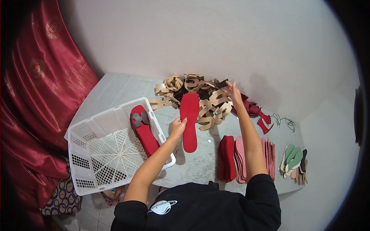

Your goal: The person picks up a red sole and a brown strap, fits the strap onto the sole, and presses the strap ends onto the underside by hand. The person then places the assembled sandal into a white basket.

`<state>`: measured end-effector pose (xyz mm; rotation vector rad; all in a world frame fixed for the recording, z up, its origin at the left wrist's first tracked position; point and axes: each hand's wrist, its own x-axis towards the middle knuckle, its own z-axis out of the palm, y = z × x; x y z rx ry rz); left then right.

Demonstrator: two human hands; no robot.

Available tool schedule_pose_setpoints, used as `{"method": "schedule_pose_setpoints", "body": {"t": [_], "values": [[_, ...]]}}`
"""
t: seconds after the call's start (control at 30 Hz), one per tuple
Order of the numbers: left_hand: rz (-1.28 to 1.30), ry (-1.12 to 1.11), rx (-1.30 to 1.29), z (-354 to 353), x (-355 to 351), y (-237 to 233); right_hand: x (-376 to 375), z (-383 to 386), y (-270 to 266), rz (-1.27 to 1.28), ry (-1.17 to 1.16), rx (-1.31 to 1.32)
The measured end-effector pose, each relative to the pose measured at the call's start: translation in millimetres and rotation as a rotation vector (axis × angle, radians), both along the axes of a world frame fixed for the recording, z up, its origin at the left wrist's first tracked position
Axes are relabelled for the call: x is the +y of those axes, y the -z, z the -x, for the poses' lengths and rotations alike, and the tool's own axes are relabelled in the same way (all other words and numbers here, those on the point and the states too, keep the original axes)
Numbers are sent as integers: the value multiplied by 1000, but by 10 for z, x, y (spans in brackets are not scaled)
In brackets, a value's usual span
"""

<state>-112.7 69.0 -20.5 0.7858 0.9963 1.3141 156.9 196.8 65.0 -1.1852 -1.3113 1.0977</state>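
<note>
My left hand (pixel 179 127) grips a red shoe sole (pixel 189 123) by its edge near the middle, the sole upright over the table with its wide end toward the wall. Farther right, my right hand (pixel 233 94) is open, fingers apart, at the right side of a heap of cut shoe straps. Tan straps (pixel 214 109) and dark brown straps (pixel 196 82) make up that heap; a dark strap lies right by my fingertips. Inside the white plastic basket (pixel 73 154) on my left lies a red sole with a dark strap (pixel 141 120) fitted across it.
Before me on the right stand red soles (pixel 226 158) and rows of pink sole pieces (pixel 240 159), partly behind my right forearm. Dark red straps (pixel 264 121) and a thin dark cord (pixel 285 122) lie farther back. Green sole pieces (pixel 294 156) sit at the table's right end. A red curtain (pixel 46 77) hangs left.
</note>
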Motion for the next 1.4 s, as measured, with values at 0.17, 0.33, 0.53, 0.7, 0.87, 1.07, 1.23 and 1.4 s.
{"method": "schedule_pose_setpoints", "body": {"t": [0.17,0.33,0.53,0.7,0.87,1.07,1.23,1.4], "values": [[-3,12,16,4,-3,6,25,22,30,-217,213,408],[-18,10,6,-27,-30,-86,-180,179,158,27,88,272],[-25,-1,10,-14,-3,14,-273,144,31,-49,180,468],[-52,49,1,-33,11,34,-434,-23,-260,69,-54,182],[-102,103,12,-42,34,108,-731,174,-750,277,-355,-274],[-247,328,368,-112,-97,50,-786,522,-738,176,-549,-517],[-388,433,640,-150,-228,-27,-838,887,-732,-8,-566,-991],[-495,394,756,-148,-226,39,-714,988,-302,-64,-589,-939]]}}
